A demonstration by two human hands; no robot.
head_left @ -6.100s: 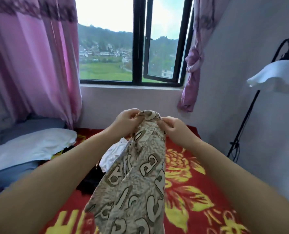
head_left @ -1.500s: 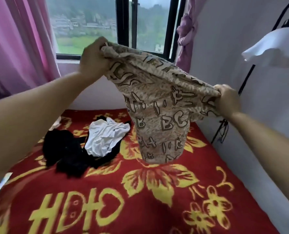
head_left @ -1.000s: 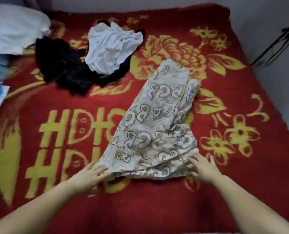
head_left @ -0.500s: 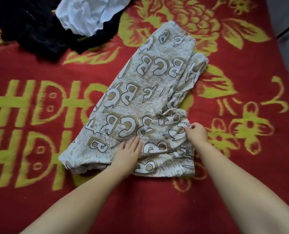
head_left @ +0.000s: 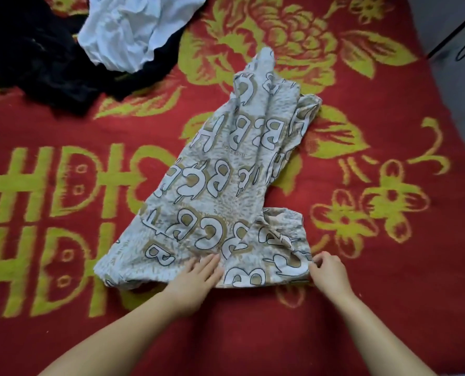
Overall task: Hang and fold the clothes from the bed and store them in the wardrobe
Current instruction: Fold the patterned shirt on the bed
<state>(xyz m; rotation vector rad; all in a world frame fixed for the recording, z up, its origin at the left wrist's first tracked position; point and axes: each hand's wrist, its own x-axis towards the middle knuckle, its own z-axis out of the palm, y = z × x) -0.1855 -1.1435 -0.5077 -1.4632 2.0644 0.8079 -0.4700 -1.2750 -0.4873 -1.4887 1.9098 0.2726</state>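
We see one letter-printed garment [head_left: 220, 191] on the red bed blanket [head_left: 361, 308]; left hand [head_left: 192, 283] presses flat, right hand [head_left: 330, 275] fingers pinch its hem; two crumpled garments, white [head_left: 133, 25] and black [head_left: 44, 61], beyond.

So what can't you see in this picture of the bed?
Head view only:
- Black clothes: partly cut off by the top and left edges, partly under the white garment.
- Patterned garment: its underside lies against the blanket; its near hem is partly under the left hand.
- Wardrobe: out of frame.

black garment [head_left: 44, 61] | cut off top-left (white garment [head_left: 133, 25] too)
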